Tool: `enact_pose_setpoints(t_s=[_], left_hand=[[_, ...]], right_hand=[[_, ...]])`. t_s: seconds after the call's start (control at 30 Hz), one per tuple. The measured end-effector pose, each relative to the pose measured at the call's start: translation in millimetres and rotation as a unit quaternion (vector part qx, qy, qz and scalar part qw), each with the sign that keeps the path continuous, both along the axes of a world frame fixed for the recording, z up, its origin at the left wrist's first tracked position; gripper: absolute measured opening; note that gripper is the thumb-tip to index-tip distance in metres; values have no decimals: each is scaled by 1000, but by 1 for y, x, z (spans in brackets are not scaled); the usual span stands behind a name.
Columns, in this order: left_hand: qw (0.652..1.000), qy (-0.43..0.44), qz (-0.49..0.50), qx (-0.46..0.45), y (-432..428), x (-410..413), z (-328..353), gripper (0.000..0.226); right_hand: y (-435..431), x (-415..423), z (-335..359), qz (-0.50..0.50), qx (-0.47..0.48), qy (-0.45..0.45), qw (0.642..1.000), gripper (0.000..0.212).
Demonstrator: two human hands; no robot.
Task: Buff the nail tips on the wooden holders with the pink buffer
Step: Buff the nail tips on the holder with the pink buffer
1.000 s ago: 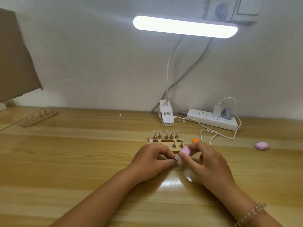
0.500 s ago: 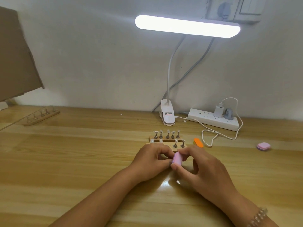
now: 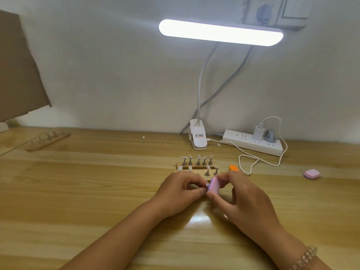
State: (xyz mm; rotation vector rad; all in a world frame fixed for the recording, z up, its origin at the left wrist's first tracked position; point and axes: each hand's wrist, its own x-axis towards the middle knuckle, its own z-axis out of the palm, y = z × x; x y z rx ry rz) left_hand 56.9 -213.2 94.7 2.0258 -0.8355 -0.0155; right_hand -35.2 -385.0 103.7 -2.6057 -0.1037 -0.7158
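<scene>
Small home-style nail-craft workstation indicated. Wooden bench (image 3: pixel 97 191) set against plain white wall (image 3: pixel 116 65). Lit strip lamp (image 3: pixel 220 32) on clip base seen at far side. White power strip (image 3: pixel 253 146) with charger plugged in laid far right; wall socket (image 3: pixel 263 10) and switch (image 3: pixel 296 8) mounted above. Wooden holders (image 3: pixel 194 167) with nail tips (image 3: pixel 198 156) placed mid-bench; spare holder (image 3: pixel 48 142) far left. Cardboard sheet (image 3: pixel 17 71) propped at left.

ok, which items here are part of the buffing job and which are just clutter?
Job: pink oblong buffer in right hand; small nail tip pinched by left hand; central wooden holder with metal stands; far-left wooden holder.
Lying about: orange block; pink square pad; white power strip; white clip lamp; brown cardboard sheet.
</scene>
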Motion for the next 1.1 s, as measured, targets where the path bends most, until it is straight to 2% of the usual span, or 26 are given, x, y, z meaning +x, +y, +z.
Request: enact_pose_setpoints(t_s=[0.1, 0.23, 0.33, 0.47, 0.6, 0.73, 0.93, 1.03, 1.1], left_hand=[[1000, 5, -6, -1, 0, 0, 1, 18], [1000, -5, 4, 5, 0, 0, 0, 13], [1000, -17, -6, 15, 0, -1, 1, 19], [1000, -15, 2, 16, -1, 0, 1, 16], [999, -17, -2, 31, 0, -1, 1, 18], [999, -16, 5, 42, -1, -1, 0, 18], [998, -15, 4, 58, 0, 1, -1, 19], [998, -21, 5, 60, 0, 0, -1, 17], [997, -28, 3, 70, 0, 0, -2, 18]], right_hand=[[5, -3, 1, 26, -18, 9, 999, 32], [0, 2, 1, -8, 13, -4, 1000, 30], [4, -2, 1, 31, -9, 0, 999, 32], [-1, 4, 1, 1, 33, 2, 999, 28], [1, 1, 0, 20, 11, 2, 1000, 32], [-3, 6, 1, -9, 60, 4, 998, 32], [0, 1, -1, 29, 30, 32, 999, 38], [-4, 6, 1, -9, 71, -2, 997, 35], [-3, 4, 0, 4, 52, 1, 999, 34]])
